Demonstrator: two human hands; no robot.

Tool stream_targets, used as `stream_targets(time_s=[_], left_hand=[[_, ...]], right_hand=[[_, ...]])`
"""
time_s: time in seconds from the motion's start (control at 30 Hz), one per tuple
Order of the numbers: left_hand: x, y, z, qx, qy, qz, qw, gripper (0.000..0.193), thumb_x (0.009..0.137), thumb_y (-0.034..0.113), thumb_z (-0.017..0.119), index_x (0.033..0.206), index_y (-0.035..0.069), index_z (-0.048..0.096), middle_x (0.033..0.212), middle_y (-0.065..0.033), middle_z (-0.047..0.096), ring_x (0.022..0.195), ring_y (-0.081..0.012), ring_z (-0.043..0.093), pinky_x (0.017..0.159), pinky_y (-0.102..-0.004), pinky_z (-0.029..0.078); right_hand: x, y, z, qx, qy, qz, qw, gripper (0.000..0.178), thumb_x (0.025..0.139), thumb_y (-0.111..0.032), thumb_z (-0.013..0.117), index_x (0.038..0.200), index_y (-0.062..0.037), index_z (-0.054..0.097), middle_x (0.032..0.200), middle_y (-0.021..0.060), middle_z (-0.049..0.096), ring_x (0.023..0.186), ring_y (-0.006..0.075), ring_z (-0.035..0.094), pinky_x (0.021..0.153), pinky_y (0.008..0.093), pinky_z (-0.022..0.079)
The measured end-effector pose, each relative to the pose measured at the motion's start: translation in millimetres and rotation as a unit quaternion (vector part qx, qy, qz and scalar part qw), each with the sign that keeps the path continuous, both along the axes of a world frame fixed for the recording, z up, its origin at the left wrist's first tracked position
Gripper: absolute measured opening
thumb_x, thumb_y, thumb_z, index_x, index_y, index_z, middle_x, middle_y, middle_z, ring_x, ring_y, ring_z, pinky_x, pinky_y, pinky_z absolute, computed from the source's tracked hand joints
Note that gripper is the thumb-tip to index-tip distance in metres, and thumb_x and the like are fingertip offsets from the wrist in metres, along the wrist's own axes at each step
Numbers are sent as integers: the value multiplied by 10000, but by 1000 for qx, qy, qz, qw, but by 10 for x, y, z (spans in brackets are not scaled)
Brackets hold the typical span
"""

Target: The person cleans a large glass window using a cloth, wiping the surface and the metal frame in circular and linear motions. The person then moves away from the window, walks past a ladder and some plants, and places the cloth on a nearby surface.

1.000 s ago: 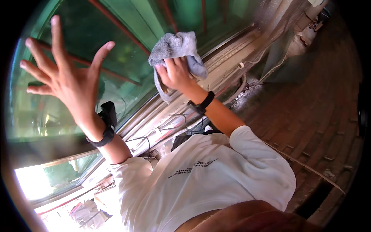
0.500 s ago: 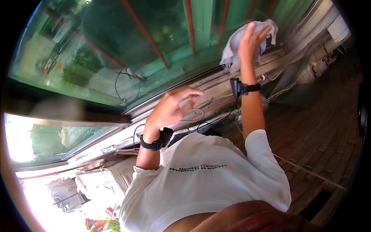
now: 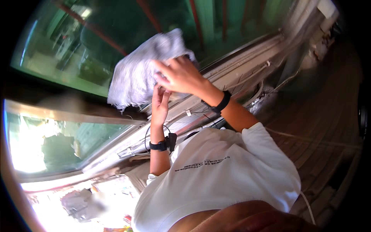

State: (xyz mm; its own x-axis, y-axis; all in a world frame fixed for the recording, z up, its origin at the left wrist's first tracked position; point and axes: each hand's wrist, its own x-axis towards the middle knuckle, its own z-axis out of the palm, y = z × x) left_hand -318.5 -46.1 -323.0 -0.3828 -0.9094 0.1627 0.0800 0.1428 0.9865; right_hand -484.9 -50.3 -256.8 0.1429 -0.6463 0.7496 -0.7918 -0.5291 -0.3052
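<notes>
A pale grey, fringed cloth (image 3: pixel 135 73) hangs spread out in front of the green-tinted window glass (image 3: pixel 96 58), its fringe blurred by motion. My right hand (image 3: pixel 181 75) reaches across to the left and grips the cloth near its right side, fingers bent over it. Just below, my left hand (image 3: pixel 159 106) points upward with its fingers drawn together at the cloth's lower edge, close to the right hand's thumb. The cloth and the other hand partly hide the left fingertips. Each wrist wears a black strap.
A pale window sill and track (image 3: pixel 232 67) run diagonally, with thin cables (image 3: pixel 255 71) along them. Red bars (image 3: pixel 197 23) show through the glass. At the left a brown frame post (image 3: pixel 77 114) juts out beside another pane. Brown floor (image 3: pixel 309 127) lies at the right.
The cloth has come away from the far right of the glass to the left and spread out. My right hand moved with it, and my left hand rose to meet it.
</notes>
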Motion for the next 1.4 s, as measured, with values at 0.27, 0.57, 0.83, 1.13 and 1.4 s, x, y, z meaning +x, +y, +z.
stream_targets(time_s=[0.27, 0.57, 0.83, 1.13, 1.4], left_hand=[[103, -84, -762, -362, -320, 153, 862, 445, 879, -3, 599, 1314, -48, 514, 1245, -197, 601, 1177, -314, 555, 1056, -406, 374], [466, 96, -676, -247, -186, 65, 949, 355, 911, 218, 647, 1189, 2, 605, 1214, -157, 597, 1110, -294, 566, 982, -422, 422], [282, 608, -355, -207, -325, -58, 921, 252, 874, 81, 602, 1120, 39, 640, 1018, -210, 658, 941, -384, 628, 820, -444, 485], [804, 741, 344, -385, -265, -9, 884, 274, 745, -128, 597, 984, -5, 650, 961, -143, 688, 875, -299, 655, 762, -342, 508], [1730, 491, 303, -376, -187, 447, 790, 555, 870, 75, 713, 1292, 50, 354, 1093, -123, 577, 972, -191, 558, 767, -306, 422]], right_hand=[[-93, 245, -781, 40, -190, -147, 970, 558, 791, -154, 675, 1218, 87, 410, 1195, 349, 375, 1097, 528, 409, 956, 572, 356], [784, 542, -1250, 243, -398, 206, 860, 673, 907, -315, 596, 1423, 27, 330, 1362, 314, 326, 1270, 465, 407, 1063, 430, 373], [497, 526, -1094, 159, -539, 120, 818, 516, 731, -82, 652, 1215, 16, 503, 1090, 149, 553, 1018, 258, 559, 880, 377, 459], [-1363, 961, -1401, 137, -603, -125, 776, 515, 776, 65, 590, 1287, 5, 571, 1130, 116, 624, 950, 181, 617, 847, 308, 514], [-1297, 956, -1277, 326, -383, -158, 850, 452, 797, 7, 584, 1248, 16, 622, 965, 81, 674, 789, 119, 618, 729, 270, 511]])
